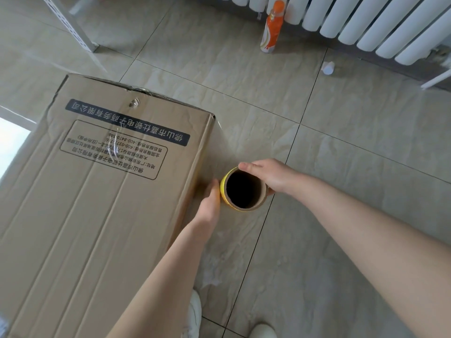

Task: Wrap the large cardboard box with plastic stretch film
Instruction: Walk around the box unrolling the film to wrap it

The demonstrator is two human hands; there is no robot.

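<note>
A large brown cardboard box (97, 191) with black printed text stands on the tiled floor at the left, with thin clear film lying over part of its top. Just right of its side wall is a stretch film roll (262, 189) with a yellow edge and a hollow cardboard core, seen end-on. My right hand (266, 175) curls over the far rim of the roll. My left hand (210, 201) lies against the roll's near left side, between the roll and the box. A faint sheet of film runs from the roll toward the box's far right corner.
An orange spray bottle (272, 28) stands by the white radiator (366, 23) at the back. A small white cap (327, 67) lies on the floor nearby. A white metal shelf leg (73, 25) is at the back left. My white shoes (195, 313) show at the bottom.
</note>
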